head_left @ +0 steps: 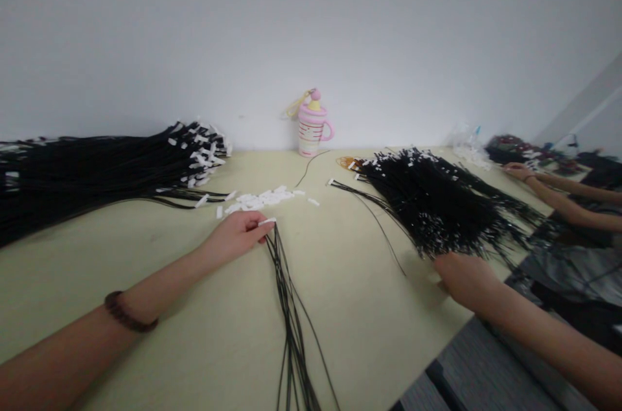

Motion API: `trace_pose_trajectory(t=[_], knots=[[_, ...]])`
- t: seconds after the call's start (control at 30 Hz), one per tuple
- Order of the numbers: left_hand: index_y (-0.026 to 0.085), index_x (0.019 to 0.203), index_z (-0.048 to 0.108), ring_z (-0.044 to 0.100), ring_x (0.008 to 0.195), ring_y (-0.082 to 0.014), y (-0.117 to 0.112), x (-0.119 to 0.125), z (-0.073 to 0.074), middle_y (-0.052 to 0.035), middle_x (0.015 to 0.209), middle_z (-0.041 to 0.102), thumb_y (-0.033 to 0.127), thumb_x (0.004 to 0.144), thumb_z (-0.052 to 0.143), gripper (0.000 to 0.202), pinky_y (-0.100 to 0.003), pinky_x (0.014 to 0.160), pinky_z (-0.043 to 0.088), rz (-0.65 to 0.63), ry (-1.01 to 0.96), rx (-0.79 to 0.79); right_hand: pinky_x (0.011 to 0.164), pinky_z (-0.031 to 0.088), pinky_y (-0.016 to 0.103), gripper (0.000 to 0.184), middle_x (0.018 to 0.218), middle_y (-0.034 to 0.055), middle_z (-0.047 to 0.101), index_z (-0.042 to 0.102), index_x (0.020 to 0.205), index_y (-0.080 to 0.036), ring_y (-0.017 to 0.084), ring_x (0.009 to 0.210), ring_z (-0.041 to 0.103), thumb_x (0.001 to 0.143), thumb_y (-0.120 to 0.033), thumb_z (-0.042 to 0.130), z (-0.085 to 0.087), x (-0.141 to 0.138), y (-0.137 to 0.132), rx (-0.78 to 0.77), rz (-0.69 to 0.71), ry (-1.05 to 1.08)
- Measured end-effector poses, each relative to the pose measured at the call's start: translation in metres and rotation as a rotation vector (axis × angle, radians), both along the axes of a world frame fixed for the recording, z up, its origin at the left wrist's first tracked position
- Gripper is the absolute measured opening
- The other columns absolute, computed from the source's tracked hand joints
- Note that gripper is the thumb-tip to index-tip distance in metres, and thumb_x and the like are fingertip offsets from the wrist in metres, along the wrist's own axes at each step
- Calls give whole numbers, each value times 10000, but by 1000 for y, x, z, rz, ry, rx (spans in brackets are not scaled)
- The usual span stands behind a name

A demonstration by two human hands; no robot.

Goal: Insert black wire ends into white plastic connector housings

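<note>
My left hand (pixel 236 234) rests on the pale table, fingers pinched on a small white connector (pixel 267 221) at the head of a thin bunch of black wires (pixel 290 314) that trails toward me. Just beyond it lies a scatter of loose white connectors (pixel 260 199). My right hand (pixel 461 277) reaches to the near end of a large heap of black wires with white tips (pixel 437 203); its fingers are turned away from me and hidden, so whether they hold anything does not show.
A big bundle of finished black wires with white connectors (pixel 97 171) lies at the left. A pink cup with a lid (pixel 311 126) stands by the wall. Another person's arms (pixel 558 194) work at the right, past the table edge (pixel 427 359).
</note>
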State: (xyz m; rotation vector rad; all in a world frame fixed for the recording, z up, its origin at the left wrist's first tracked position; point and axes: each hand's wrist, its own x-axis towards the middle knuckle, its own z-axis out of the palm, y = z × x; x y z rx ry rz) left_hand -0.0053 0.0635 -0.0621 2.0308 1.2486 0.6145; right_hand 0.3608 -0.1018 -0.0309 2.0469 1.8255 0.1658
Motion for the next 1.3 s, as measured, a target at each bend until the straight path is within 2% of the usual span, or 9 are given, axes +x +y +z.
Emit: trace_pose_trajectory(t=[0.17, 0.37, 0.57, 0.77, 0.93, 1.17, 1.3], knots=[[181, 578, 521, 468, 496, -133, -3, 1, 4, 17, 519, 541, 512, 742, 454, 376, -228, 471, 310, 16, 28, -2, 581, 473, 361, 200, 821, 185, 670, 656, 804, -90, 332, 770, 655, 720, -36, 483, 6, 5, 5, -78, -97, -16], [184, 584, 522, 487, 510, -137, -5, 2, 8, 20, 525, 541, 506, 741, 452, 365, -228, 485, 331, 15, 46, 8, 519, 388, 310, 237, 785, 199, 658, 630, 807, -87, 314, 711, 647, 772, -127, 399, 4, -14, 10, -26, -109, 19], [182, 593, 530, 482, 504, -141, -5, 2, 9, 16, 525, 548, 506, 748, 447, 369, -234, 480, 330, 26, 68, 17, 506, 272, 258, 129, 730, 74, 655, 589, 710, -172, 228, 684, 620, 681, -187, 464, 5, -44, -3, -49, 61, 162], [181, 619, 544, 517, 549, -154, -3, 1, 6, 7, 560, 571, 502, 763, 438, 367, -241, 513, 344, 10, 82, 28, 506, 244, 247, 137, 693, 54, 641, 584, 720, -181, 190, 643, 593, 687, -198, 452, 5, -55, -8, -51, 104, 240], [183, 616, 539, 521, 551, -157, -2, 0, 5, 2, 570, 582, 512, 763, 437, 374, -244, 518, 350, 7, 90, 33, 530, 283, 239, 105, 718, 45, 629, 581, 733, -171, 166, 645, 581, 696, -173, 483, 10, -59, -11, -56, 189, 340], [184, 600, 529, 529, 555, -162, -4, 2, 7, 1, 557, 581, 512, 754, 443, 372, -245, 521, 360, 7, 71, 31, 521, 291, 262, 170, 743, 41, 626, 586, 761, -162, 179, 644, 597, 784, -91, 433, 17, -61, -14, -152, 518, 156], [187, 600, 525, 541, 563, -163, -3, 1, 5, 5, 553, 572, 507, 759, 441, 368, -243, 532, 371, -3, 47, 27, 514, 313, 263, 84, 704, 40, 632, 587, 734, -161, 193, 628, 604, 733, -174, 504, 18, -66, -10, -204, 563, 181]])
